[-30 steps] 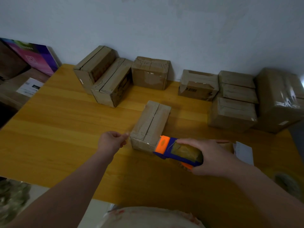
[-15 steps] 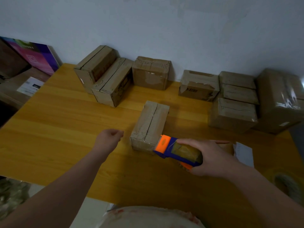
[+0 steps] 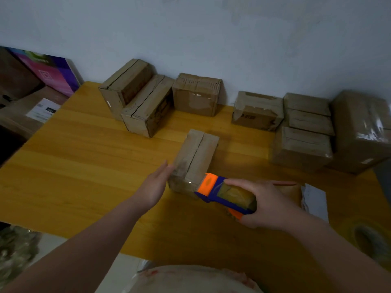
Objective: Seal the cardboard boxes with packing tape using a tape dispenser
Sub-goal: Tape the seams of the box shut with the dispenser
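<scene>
Left hand [image 3: 154, 187] uncurled flat beside creased cardboard box [image 3: 196, 153], right hand [image 3: 268, 204] gripping blocky plastic tape dispenser [image 3: 220, 191]

Behind the fingers [image 3: 166, 170] of the left hand [image 3: 155, 187] and right hand [image 3: 273, 205], the forearms were bare. Farther back from the fingers, a pale garment [image 3: 190, 279] bore faint reddish marks.

The worktop [image 3: 84, 166] is smooth varnished wood, the boxes [image 3: 194, 157] matt cardboard, the tape dispenser [image 3: 213, 187] glossy plastic.
</scene>
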The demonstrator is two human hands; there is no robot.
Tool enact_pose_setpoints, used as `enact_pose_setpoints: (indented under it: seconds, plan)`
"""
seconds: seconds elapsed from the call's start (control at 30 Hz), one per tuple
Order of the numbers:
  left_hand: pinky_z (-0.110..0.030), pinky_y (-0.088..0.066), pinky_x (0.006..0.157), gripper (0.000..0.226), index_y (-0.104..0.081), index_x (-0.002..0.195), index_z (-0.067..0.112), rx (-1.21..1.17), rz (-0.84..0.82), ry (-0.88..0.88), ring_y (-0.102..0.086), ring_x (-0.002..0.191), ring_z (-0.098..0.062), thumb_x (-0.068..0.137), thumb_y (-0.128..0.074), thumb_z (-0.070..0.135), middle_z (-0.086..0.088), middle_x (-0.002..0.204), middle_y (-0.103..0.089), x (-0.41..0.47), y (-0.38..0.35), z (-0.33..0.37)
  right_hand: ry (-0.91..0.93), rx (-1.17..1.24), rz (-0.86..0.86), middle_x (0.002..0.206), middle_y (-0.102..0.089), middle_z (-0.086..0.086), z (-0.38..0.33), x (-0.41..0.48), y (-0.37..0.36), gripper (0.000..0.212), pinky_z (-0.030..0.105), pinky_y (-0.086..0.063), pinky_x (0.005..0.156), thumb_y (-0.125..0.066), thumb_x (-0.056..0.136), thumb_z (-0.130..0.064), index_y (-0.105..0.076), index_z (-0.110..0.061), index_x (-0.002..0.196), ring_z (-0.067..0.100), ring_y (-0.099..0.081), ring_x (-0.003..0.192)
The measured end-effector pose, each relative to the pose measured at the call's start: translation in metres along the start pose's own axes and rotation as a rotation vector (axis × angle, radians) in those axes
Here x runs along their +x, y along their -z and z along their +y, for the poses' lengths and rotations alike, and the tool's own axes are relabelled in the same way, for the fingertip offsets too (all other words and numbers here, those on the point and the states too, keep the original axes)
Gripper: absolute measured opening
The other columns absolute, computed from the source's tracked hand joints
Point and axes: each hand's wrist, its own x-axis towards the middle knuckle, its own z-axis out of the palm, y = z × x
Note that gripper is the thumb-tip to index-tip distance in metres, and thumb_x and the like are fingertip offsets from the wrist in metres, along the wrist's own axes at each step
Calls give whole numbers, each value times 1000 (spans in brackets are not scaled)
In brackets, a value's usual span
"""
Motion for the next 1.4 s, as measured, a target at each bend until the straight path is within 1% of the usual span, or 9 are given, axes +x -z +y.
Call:
enact_pose_setpoints:
  seconds: [0.07, 0.13, 0.27, 0.43, 0.6, 0.83, 1.03, 1.13, 1.4]
  plan:
    - [-26, -8, 113, 72, -8, 153, 28, 397, 16, -317, -7, 142, -2, 94, -29, 64, 17, 152, -8, -14, 7, 1, 1, 33, 3, 114, -51, -16, -2, 3, -6, 87, 17, -52, 60, -81, 68, -25, -35, -58, 135, 2, -59, 86]
    - [-28, 3, 117, 73, 0, 151, 25, 813, -52, -595, 5, 144, -4, 93, -21, 63, 13, 154, 3, -18, 5, 4, 7, 35, 3, 114, -52, -13, -5, 6, -10, 87, 17, -52, 60, -80, 69, -24, -35, -55, 137, 3, -61, 85]
    - [-30, 14, 117, 75, 12, 148, 24, 1208, -194, -729, 19, 144, -7, 95, -28, 58, 6, 156, 18, -15, 6, 3, 3, 27, -6, 116, -53, -10, -6, 8, -12, 89, 21, -55, 62, -80, 69, -26, -33, -56, 138, 5, -62, 85]
    - [-21, 26, 107, 84, 24, 144, 29, 1319, -218, -710, 33, 136, -1, 90, -26, 70, 8, 153, 29, -9, 9, -1, 2, 53, -18, 118, -51, -12, -6, 2, 0, 90, 26, -59, 63, -80, 68, -26, -31, -69, 130, 9, -64, 84]
    - [-23, 20, 111, 89, 28, 142, 34, 1311, -237, -689, 30, 137, 0, 86, -29, 73, 11, 154, 29, -7, 11, 1, 44, 55, -32, 111, -48, -20, -11, -10, 20, 89, 16, -49, 51, -78, 68, -31, -27, -73, 128, -6, -60, 74]
    - [-29, 14, 115, 93, 27, 144, 34, 1329, -205, -695, 24, 142, -5, 86, -35, 71, 10, 154, 28, -5, 10, 0, -42, -74, -116, 108, -57, -14, -1, -28, 34, 87, 20, -54, 54, -77, 67, -33, -28, -73, 127, 7, -67, 72]
    - [-28, 16, 113, 95, 24, 145, 32, 1315, -200, -696, 21, 143, -10, 88, -47, 60, 7, 155, 26, -9, 7, 3, -123, -107, -170, 93, -55, -17, -7, 8, 7, 86, 20, -53, 56, -77, 66, -35, -34, -57, 137, 3, -61, 72]
    - [-29, 17, 113, 95, 24, 144, 30, 1328, -197, -672, 22, 142, -10, 90, -51, 52, 7, 154, 27, -10, 6, 5, -124, -66, -152, 89, -54, -20, -12, 26, -5, 83, 14, -43, 51, -77, 65, -35, -38, -57, 135, 3, -59, 72]
    - [-29, 13, 113, 86, 16, 147, 28, 1307, -160, -648, 12, 145, -11, 94, -52, 29, 8, 152, 22, -11, 1, 6, -237, 143, -208, 83, -58, -10, -13, 42, 2, 72, 23, -39, 49, -77, 67, -29, -49, -55, 128, 6, -52, 57]
